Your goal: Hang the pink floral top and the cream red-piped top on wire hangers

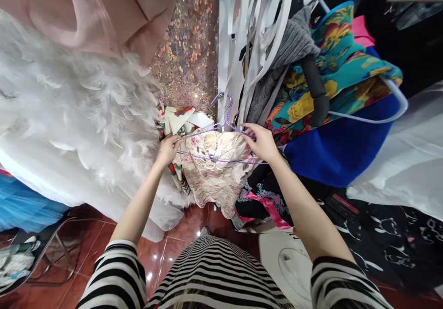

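Note:
A purple clothes hanger (227, 123) is held level in front of me, its hook pointing away. My left hand (168, 149) grips the hanger's left shoulder, and my right hand (260, 142) has its fingers closed round the right shoulder. Behind and below the hanger is a cream garment with a reddish floral print (218, 180); whether it hangs on this hanger I cannot tell. Just left of it, a colourful printed cloth (177, 115) shows near my left hand.
White feathery clothing (100, 110) fills the left, beside a sequined fabric (190, 46). White hangers (266, 37) hang ahead. To the right are a teal floral garment (346, 74) and blue cloth (341, 143). A white stool (285, 263) stands low right, a metal-framed chair (57, 240) low left.

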Motion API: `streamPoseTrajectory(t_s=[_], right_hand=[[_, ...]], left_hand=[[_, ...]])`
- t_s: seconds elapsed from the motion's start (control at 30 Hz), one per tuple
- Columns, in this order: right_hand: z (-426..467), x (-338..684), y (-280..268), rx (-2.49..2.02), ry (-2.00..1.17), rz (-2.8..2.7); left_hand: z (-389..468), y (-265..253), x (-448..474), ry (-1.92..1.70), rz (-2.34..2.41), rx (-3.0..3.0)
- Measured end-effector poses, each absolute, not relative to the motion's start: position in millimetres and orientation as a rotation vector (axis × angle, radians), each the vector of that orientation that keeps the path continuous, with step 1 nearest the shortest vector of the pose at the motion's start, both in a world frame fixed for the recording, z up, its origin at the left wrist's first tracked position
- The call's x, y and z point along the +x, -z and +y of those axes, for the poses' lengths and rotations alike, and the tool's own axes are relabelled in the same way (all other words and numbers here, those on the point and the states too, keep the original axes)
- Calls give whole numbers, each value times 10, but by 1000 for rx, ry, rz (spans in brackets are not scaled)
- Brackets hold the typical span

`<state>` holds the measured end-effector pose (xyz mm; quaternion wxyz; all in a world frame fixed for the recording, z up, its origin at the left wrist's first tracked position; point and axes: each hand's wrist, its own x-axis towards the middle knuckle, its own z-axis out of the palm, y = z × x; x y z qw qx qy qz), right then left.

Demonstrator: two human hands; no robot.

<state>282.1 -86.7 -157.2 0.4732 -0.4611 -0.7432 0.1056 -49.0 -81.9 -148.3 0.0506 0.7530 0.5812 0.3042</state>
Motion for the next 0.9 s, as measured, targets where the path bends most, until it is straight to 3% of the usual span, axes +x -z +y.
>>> streamPoseTrajectory(t_s=[0.9], right_hand=[[-1155,2714,1601,-1483,-45,-1789]], left_hand=[[-919,1590,-560,-1013,1739,2242]])
